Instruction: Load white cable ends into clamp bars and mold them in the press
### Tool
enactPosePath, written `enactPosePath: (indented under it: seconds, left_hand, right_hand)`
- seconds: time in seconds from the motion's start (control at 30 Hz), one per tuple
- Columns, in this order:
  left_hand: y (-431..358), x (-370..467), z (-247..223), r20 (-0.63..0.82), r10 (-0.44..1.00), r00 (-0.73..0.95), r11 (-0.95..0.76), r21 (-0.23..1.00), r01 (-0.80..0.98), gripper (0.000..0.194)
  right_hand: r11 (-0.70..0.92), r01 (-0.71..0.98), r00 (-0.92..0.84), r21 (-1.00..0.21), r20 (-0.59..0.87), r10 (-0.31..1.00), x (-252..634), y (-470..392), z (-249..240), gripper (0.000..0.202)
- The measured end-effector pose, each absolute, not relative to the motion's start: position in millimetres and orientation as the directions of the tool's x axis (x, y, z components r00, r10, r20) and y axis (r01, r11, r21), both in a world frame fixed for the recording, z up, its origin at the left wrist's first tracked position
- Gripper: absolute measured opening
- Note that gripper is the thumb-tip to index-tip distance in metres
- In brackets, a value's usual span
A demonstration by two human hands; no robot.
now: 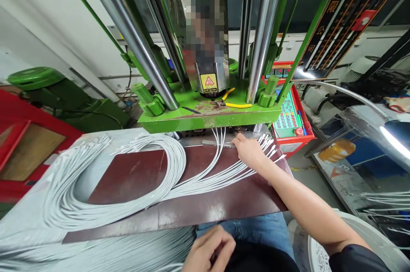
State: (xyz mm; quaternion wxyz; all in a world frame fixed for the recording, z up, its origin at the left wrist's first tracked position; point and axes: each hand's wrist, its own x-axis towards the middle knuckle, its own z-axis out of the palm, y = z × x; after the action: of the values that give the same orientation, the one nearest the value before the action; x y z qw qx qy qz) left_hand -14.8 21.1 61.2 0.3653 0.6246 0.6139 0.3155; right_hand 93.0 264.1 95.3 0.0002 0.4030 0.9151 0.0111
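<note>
My right hand (248,149) reaches to the front edge of the green press, its fingers pinched together at a thin metal strip (219,144); what sits between the fingertips is too small to tell. Close by, a few white cables (218,152) run up under the press plate. A large looped bundle of white cables (174,165) lies on the dark red board (198,206), its ends fanned out beside my right wrist. My left hand (211,250) is low in front of my body, fingers curled, with nothing visible in them.
Yellow-handled pliers (238,104) rest on the green press plate (208,123). Steel columns rise at both sides. A red control box (291,120) stands to the right. More cables (105,252) hang at the lower left, and a white bin (352,229) is at the lower right.
</note>
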Motion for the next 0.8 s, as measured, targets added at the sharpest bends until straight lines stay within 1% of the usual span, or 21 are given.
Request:
enactPosePath:
  seconds: [0.03, 0.07, 0.1, 0.13, 0.2, 0.27, 0.3, 0.37, 0.47, 0.53, 0.6, 0.7, 0.8]
  left_hand:
    - [29, -19, 67, 0.087, 0.995, 0.056, -0.103, 0.79, 0.605, 0.021]
    - [38, -23, 71, 0.212, 0.975, 0.059, -0.194, 0.701, 0.686, 0.02]
    - [46, -26, 73, 0.304, 0.95, 0.071, -0.248, 0.595, 0.765, 0.028]
    - [54, -28, 72, 0.36, 0.929, 0.091, -0.269, 0.485, 0.832, 0.039]
    - [65, -29, 66, 0.377, 0.915, 0.147, -0.273, 0.308, 0.911, 0.055]
    - [69, -26, 57, 0.347, 0.914, 0.209, -0.293, 0.211, 0.932, 0.06]
    - [69, -25, 52, 0.339, 0.912, 0.231, -0.306, 0.186, 0.934, 0.061]
    - [66, -23, 46, 0.343, 0.905, 0.252, -0.326, 0.176, 0.929, 0.06]
    - [64, -23, 42, 0.361, 0.903, 0.231, -0.322, 0.216, 0.922, 0.057]
    - [67, -23, 42, 0.377, 0.903, 0.206, -0.302, 0.217, 0.928, 0.057]
    - [71, -23, 41, 0.396, 0.896, 0.203, -0.292, 0.179, 0.939, 0.059]
    - [74, -21, 40, 0.424, 0.877, 0.226, -0.305, 0.128, 0.944, 0.058]
    - [74, -21, 40, 0.438, 0.87, 0.225, -0.31, 0.135, 0.941, 0.05]
  right_hand:
    - [0.662, 0.749, -0.662, 0.01, 0.026, 0.749, 94, 265, 95, 0.023]
    - [0.652, 0.758, -0.651, -0.017, 0.048, 0.758, 96, 264, 96, 0.024]
    - [0.646, 0.761, -0.642, -0.062, 0.076, 0.763, 101, 261, 98, 0.025]
    - [0.643, 0.755, -0.633, -0.126, 0.114, 0.765, 107, 257, 100, 0.026]
    - [0.645, 0.699, -0.613, -0.309, 0.207, 0.763, 123, 242, 107, 0.025]
    - [0.633, 0.583, -0.597, -0.509, 0.261, 0.759, 141, 219, 113, 0.022]
    - [0.613, 0.515, -0.604, -0.599, 0.254, 0.756, 151, 205, 115, 0.02]
    - [0.543, 0.403, -0.671, -0.737, 0.166, 0.723, 168, 178, 118, 0.018]
    - [0.425, 0.328, -0.784, -0.844, 0.008, 0.621, 184, 146, 115, 0.018]
    - [0.379, 0.328, -0.812, -0.865, -0.053, 0.582, 188, 133, 109, 0.018]
    - [0.357, 0.338, -0.817, -0.871, -0.083, 0.57, 188, 127, 103, 0.019]
    - [0.348, 0.331, -0.818, -0.877, -0.082, 0.569, 185, 127, 96, 0.019]
    - [0.355, 0.319, -0.822, -0.879, -0.069, 0.566, 181, 130, 95, 0.02]
